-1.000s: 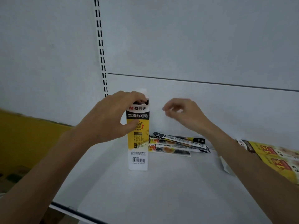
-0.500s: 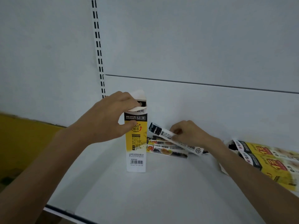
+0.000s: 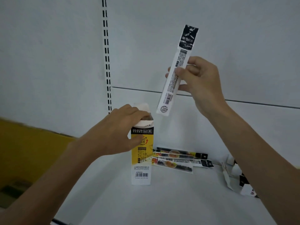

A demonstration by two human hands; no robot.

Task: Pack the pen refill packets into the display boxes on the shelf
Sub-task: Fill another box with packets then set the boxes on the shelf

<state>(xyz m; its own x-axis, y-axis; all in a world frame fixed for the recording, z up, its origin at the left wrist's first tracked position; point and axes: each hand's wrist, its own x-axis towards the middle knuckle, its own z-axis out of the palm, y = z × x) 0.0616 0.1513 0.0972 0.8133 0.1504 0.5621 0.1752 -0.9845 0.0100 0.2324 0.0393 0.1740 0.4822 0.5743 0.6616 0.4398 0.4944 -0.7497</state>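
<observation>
Bare shelf at six o'clock of the display box. Blocked at three by loose packets, at nine by left hand gripping its mouth, at one by raised packet.

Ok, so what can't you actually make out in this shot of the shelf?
Head view:
- Inside the display box: the left hand covers most of the opening, so its fill is unknown.
- Boxes at the right edge: mostly behind the right forearm.
- Small print on the refill packet the right hand holds: too small.
- Loose packets: overlapping, count unclear.
</observation>
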